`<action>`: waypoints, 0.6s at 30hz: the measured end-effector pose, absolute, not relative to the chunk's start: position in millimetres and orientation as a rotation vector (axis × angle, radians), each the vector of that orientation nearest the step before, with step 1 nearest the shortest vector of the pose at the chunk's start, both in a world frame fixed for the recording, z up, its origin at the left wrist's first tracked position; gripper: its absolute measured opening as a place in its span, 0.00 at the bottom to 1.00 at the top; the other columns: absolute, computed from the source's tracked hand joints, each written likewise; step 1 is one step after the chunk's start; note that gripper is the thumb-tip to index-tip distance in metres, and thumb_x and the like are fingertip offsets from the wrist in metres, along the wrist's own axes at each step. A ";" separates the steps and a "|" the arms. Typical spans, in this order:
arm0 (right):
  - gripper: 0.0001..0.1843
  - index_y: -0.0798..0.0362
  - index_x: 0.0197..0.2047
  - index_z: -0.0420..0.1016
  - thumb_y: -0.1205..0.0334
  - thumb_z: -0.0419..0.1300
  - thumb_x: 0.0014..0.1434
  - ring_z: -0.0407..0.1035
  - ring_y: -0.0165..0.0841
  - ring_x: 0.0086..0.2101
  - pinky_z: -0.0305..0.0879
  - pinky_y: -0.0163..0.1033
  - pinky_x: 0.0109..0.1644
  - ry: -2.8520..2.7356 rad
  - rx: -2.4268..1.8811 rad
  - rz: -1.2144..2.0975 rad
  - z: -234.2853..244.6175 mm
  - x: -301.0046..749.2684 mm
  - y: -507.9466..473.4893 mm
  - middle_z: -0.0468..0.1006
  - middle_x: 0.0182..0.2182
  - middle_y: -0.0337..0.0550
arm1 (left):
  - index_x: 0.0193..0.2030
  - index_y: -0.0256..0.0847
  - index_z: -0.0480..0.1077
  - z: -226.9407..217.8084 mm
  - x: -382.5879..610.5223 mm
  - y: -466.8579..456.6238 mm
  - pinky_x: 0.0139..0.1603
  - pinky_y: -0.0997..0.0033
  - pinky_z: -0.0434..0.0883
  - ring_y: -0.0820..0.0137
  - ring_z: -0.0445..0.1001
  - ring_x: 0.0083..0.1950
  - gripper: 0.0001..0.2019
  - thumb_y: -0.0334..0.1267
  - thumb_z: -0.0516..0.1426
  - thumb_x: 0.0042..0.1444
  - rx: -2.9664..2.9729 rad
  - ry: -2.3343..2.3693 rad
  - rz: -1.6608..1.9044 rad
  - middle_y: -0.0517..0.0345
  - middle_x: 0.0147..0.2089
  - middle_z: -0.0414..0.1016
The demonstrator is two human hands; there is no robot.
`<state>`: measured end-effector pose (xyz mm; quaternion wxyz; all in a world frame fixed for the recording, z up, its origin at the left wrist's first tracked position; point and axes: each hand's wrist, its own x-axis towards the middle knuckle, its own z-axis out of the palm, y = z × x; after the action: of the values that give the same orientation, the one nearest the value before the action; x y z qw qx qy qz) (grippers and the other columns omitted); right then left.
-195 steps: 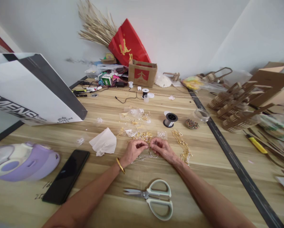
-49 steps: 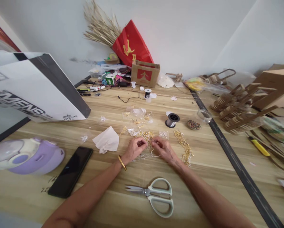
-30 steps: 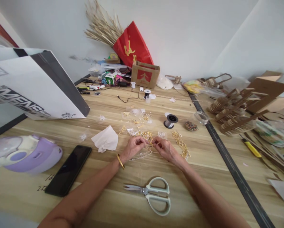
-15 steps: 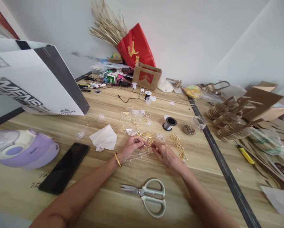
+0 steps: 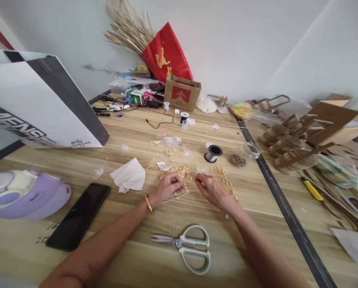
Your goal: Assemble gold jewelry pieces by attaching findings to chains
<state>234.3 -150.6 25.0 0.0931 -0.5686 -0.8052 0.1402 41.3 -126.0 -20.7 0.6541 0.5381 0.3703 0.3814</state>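
Observation:
My left hand (image 5: pixel 168 187) rests on the wooden table (image 5: pixel 155 216) with its fingers curled, pinching the end of a thin silver chain (image 5: pixel 176 196) that trails toward my wrist. My right hand (image 5: pixel 211 191) sits a little to the right, fingers bent in a pinch on something I cannot make out. Just beyond both hands lies a heap of small gold findings (image 5: pixel 181 173), and a gold chain (image 5: pixel 223 180) runs past the right hand.
Pale green scissors (image 5: pixel 191 246) lie near me. A black phone (image 5: pixel 77 216), a purple appliance (image 5: pixel 23 194), a white tissue (image 5: pixel 128 178) and a white shopping bag (image 5: pixel 38 108) are at left. A thread spool (image 5: pixel 212 152), a bead dish (image 5: pixel 238 160) and wooden baskets (image 5: pixel 293 148) are at right.
My hands have drawn slightly apart; the right hand moved a little right, off the chain's end. The view shifted slightly as my head moved.

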 end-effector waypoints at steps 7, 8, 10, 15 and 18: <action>0.11 0.53 0.34 0.70 0.64 0.48 0.64 0.71 0.32 0.29 0.51 0.34 0.31 -2.453 -1.766 0.381 27.4 243.6 -146.0 0.76 0.27 0.43 | 0.24 0.34 0.66 -25.6 41.9 -127.0 0.25 0.77 0.66 0.77 0.68 0.24 0.08 0.35 0.60 0.47 1.371 0.877 0.863 0.57 0.24 0.73; 0.11 0.53 0.34 0.70 0.64 0.47 0.64 0.71 0.32 0.30 0.51 0.34 0.31 -2.463 -1.771 0.380 28.1 244.8 -145.5 0.77 0.27 0.43 | 0.24 0.34 0.66 -27.2 41.8 -126.9 0.25 0.77 0.66 0.77 0.68 0.24 0.07 0.34 0.59 0.48 1.400 0.887 0.863 0.57 0.24 0.73; 0.12 0.53 0.33 0.70 0.64 0.47 0.64 0.71 0.33 0.30 0.50 0.34 0.31 -2.486 -1.788 0.363 29.8 246.7 -145.2 0.77 0.27 0.44 | 0.24 0.34 0.67 -30.4 41.7 -126.6 0.26 0.77 0.65 0.76 0.69 0.24 0.07 0.34 0.59 0.48 1.464 0.903 0.867 0.56 0.24 0.73; 0.12 0.53 0.32 0.69 0.65 0.47 0.64 0.71 0.32 0.28 0.47 0.35 0.29 -2.597 -1.836 0.269 36.3 248.9 -148.6 0.78 0.28 0.45 | 0.26 0.34 0.68 -32.0 41.7 -127.1 0.26 0.78 0.63 0.76 0.68 0.26 0.06 0.34 0.59 0.48 1.586 0.932 0.859 0.56 0.25 0.73; 0.12 0.54 0.32 0.69 0.65 0.47 0.63 0.72 0.33 0.27 0.47 0.36 0.28 -2.682 -1.833 0.221 41.3 248.0 -152.4 0.77 0.26 0.46 | 0.26 0.34 0.68 -29.1 42.1 -128.0 0.26 0.78 0.63 0.76 0.67 0.25 0.05 0.34 0.59 0.48 1.606 0.941 0.852 0.57 0.25 0.72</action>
<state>248.0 -152.4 41.3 -0.0571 -0.5621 -0.8223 0.0677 42.1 -128.0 -29.1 0.5204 0.6699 0.3923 0.3556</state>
